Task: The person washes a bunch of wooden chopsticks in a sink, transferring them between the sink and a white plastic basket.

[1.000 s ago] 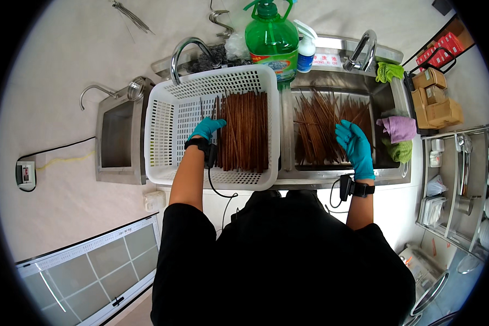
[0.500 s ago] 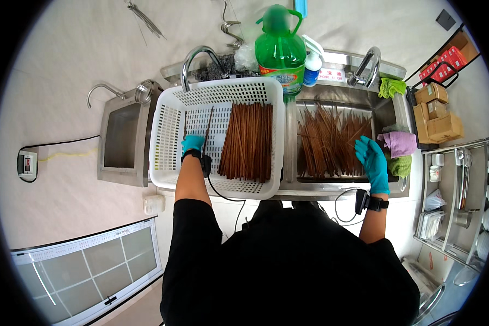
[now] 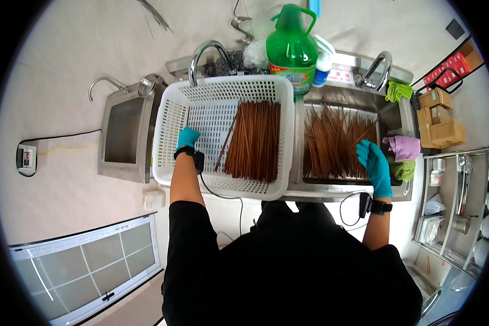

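Note:
My left hand [image 3: 187,139], in a teal glove, is inside the white perforated basket [image 3: 171,176] near its left side. Its fingers are curled closed; a thin dark line shows just beyond them, and whether they grip it is hidden. To its right, a bundle of brown chopsticks [image 3: 254,142] lies side by side, with one loose chopstick [image 3: 227,138] slanting along the bundle's left edge. My right hand [image 3: 376,165], gloved alike, hovers at the right of the sink [image 3: 387,111], fingers apart and slightly bent, beside a messy heap of chopsticks [image 3: 334,142].
Behind the basket stand a faucet [image 3: 193,68], a green jug [image 3: 292,51] and a spray bottle [image 3: 323,64]. Another faucet [image 3: 384,68] arches over the right sink. Purple [image 3: 403,148] and green cloths [image 3: 402,169] hang on its right rim. A smaller steel basin [image 3: 124,133] stands left.
The loose chopstick that lay by my left hand is now nearer the bundle. My left hand has moved slightly left within the basket. My right hand stays beside the heap. The view has shifted slightly.

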`<state>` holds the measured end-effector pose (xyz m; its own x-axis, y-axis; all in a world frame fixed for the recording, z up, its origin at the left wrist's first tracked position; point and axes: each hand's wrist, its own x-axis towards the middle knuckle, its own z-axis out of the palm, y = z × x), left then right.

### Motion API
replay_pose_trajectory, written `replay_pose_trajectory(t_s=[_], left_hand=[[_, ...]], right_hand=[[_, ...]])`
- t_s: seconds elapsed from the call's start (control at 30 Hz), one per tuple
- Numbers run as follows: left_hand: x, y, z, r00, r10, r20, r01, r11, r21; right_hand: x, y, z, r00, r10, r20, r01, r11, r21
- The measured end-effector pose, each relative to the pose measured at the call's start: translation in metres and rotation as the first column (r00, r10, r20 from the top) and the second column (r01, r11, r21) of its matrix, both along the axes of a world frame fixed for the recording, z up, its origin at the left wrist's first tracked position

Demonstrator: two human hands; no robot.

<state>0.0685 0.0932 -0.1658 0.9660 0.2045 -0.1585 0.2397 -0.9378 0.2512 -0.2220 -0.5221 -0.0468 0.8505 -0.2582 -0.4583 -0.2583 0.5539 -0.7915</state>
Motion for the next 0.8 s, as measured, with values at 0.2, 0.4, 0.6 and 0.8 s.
replay_pose_trajectory(t_s=[0.2,0.4,0.6,0.8], left_hand=[[0.012,0.004,-0.029,0.998,-0.02,-0.06,0.022,0.999,0.045],[0.014,-0.006,-0.015,0.997,-0.026,-0.078,-0.003,0.936,-0.352],[-0.008,-0.047,0.021,0.88,-0.132,-0.456,0.203,0.973,0.111],[-0.064,-0.133,0.108,0.692,-0.396,-0.603,-0.093,0.78,-0.619]], right_hand=[[-0.007,-0.002,-0.006,1.0,0.017,-0.025,-0.017,1.0,-0.024],[-0.002,0.005,-0.008,0.999,0.019,-0.044,-0.02,1.0,-0.021],[0.02,0.017,-0.001,0.997,0.082,-0.015,-0.082,0.997,-0.009],[0.024,0.018,-0.005,0.997,0.077,-0.004,-0.077,0.997,-0.013]])
